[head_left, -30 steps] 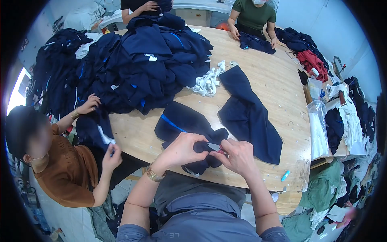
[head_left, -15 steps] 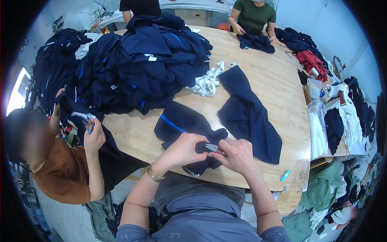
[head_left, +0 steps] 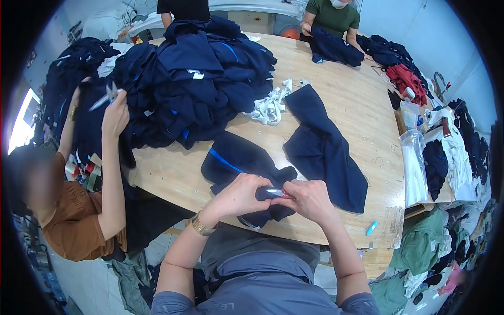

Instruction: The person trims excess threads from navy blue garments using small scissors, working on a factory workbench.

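Observation:
Near the table's front edge, a navy garment [head_left: 237, 150] with a bright blue stripe lies bunched between my hands. My left hand [head_left: 242, 193] is closed on its cloth, thumb and fingers pinching a fold. My right hand [head_left: 310, 200] wraps around small thread snips [head_left: 274, 192] with a reddish handle. Their silver blades point left toward my left fingertips, over the pinched fabric; the exact cutting spot is hidden. Just right of my hands, a second navy garment [head_left: 328, 152] is spread flat on the wooden table [head_left: 367, 121].
A big heap of navy garments [head_left: 178, 89] covers the table's far left. White strips [head_left: 269, 107] lie beside it. A turquoise marker-like object [head_left: 371, 228] rests at right. A co-worker in brown [head_left: 84, 220] holds scissors at left; another in green [head_left: 336, 18] handles cloth across the table.
My hands stay almost in place, with the snips' blades looking closer together. The co-worker at left has raised the scissors and cloth. The far co-worker has lifted the navy cloth.

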